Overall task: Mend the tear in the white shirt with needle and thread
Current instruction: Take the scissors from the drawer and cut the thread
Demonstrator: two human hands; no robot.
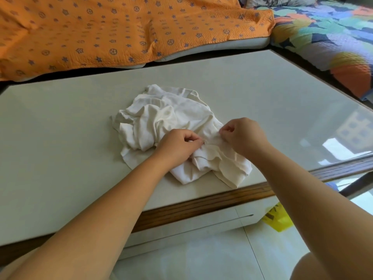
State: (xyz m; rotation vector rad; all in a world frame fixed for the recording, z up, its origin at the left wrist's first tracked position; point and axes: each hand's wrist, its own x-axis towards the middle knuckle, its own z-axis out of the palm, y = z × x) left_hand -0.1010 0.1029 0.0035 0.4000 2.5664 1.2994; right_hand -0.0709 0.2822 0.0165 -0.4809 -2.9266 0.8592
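Head view: I see left hand (177,146) and right hand (243,136), fingers (227,129) pinching folds at five o'clock of the shirt (167,118) on the counter (60,138).

Lying bunched on desk (60,138) centre: shirt (171,118). Pinching its near part: left hand (177,146), right hand (242,136). Sitting behind desk: sofa (121,27). Lying on floor (191,259), near-right: bag (278,219).

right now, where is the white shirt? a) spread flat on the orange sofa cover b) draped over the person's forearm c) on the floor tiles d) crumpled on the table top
D: the white shirt lies in a crumpled heap on the table, near its front edge, where the left hand and right hand pinch its folds.
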